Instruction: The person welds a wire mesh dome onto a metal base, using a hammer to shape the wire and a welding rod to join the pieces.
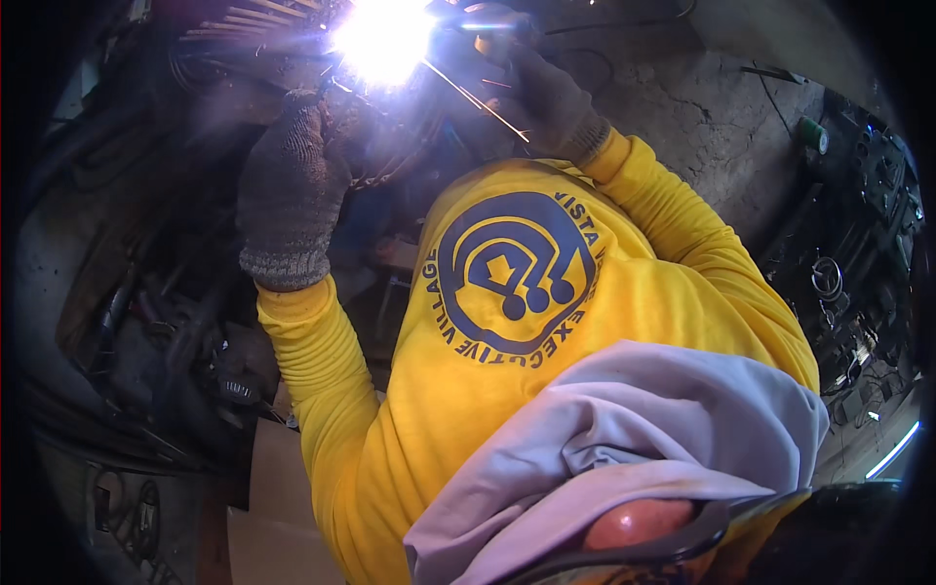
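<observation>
A blinding white welding arc point(383, 41) burns at the top centre, and orange sparks fly off to its lower right. My right hand point(551, 97), in a dark knit glove, is closed around a dark welding handpiece point(497, 24) whose front end points left at the arc. Just below and left of the glare is my left hand point(292, 190), also in a dark knit glove. Its fingers appear curled at the metal workpiece, but what they grip is lost in glare and shadow. Both forearms are in yellow sleeves.
Thin metal rods point(255, 16) lie at the upper left, close to the arc. A green cylinder point(812, 136) and many dark metal parts point(853, 263) are at the right. Brown cardboard point(278, 487) lies lower left, beside a plier-like tool point(147, 517). Bare concrete point(682, 127) shows behind my right arm.
</observation>
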A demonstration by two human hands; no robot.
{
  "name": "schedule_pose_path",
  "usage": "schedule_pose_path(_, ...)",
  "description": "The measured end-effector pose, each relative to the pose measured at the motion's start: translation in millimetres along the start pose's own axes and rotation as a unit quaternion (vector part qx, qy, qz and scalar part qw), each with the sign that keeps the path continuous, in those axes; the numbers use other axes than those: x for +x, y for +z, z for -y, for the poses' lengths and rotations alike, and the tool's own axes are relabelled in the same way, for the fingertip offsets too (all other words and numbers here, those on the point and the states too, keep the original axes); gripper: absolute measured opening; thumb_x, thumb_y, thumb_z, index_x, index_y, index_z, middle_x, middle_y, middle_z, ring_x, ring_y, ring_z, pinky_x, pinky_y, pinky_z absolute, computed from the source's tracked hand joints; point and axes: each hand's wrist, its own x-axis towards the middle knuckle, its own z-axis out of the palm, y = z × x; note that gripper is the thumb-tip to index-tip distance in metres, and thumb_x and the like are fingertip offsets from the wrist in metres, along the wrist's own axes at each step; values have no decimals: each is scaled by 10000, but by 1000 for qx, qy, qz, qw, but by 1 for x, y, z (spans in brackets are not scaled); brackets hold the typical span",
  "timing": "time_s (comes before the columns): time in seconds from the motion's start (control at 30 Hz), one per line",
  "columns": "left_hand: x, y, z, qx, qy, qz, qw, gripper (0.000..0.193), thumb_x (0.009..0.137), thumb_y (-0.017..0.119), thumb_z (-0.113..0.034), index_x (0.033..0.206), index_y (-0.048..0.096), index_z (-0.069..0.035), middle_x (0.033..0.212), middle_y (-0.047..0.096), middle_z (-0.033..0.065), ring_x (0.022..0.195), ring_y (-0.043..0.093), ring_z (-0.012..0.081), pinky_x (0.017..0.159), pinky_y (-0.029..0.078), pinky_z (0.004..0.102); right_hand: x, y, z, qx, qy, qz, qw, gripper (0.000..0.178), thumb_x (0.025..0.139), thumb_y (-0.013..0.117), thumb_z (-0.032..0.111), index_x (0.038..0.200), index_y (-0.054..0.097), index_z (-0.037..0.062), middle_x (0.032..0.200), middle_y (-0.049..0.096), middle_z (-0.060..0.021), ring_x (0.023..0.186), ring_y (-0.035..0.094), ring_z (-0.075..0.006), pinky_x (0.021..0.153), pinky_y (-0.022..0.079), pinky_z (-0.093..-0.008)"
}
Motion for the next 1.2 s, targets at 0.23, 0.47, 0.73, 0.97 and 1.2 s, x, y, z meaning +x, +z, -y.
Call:
schedule_pose_path(0.23, -7, 5, 6, 20, 37, -62, 997, 267, 890, 696, -253, 1018, 602, -38, 893, 650, 180, 825, 646, 365, 702, 516, 427, 6, -3, -7, -217, -153, -14, 964, 495, 863, 697, 280, 1271, 531, 55, 1155, 630, -193, 1030, 632, -397, 865, 521, -448)
schedule_pose_path(0.47, 2, -4, -9, -72, -99, 37, 992, 339, 869, 721, -328, 1023, 599, -52, 906, 654, 166, 846, 642, 371, 709, 479, 443, -2, -4, 5, -99, -85, -63, 989, 648, 869, 727, 221, 1386, 433, -36, 1110, 670, -209, 996, 677, -352, 847, 524, -338)
schedule_pose_path(0.73, 3, -4, -6, -69, -109, 58, 990, 410, 848, 739, -349, 1034, 580, -21, 938, 637, 187, 881, 630, 391, 735, 476, 441, -3, -4, 14, -113, 49, -2, 992, 626, 845, 736, 342, 1325, 476, 38, 1134, 635, -241, 1023, 638, -420, 878, 524, -451)
schedule_pose_path(0.97, 5, -7, -10, -49, -113, 79, 989, 447, 847, 742, -375, 1050, 567, -17, 923, 629, 191, 886, 626, 396, 736, 478, 446, -3, -5, 11, -111, 62, 19, 992, 638, 861, 719, 393, 1338, 467, 53, 1164, 628, -237, 1057, 629, -414, 894, 522, -442)
schedule_pose_path(1.2, -2, 3, 5, -52, -16, 11, 998, 385, 875, 723, -370, 985, 540, -50, 853, 605, 163, 773, 615, 364, 692, 485, 402, -1, -2, 5, -104, -43, -19, 993, 625, 878, 701, 329, 1380, 434, 69, 1239, 604, -229, 1109, 607, -417, 935, 510, -439)
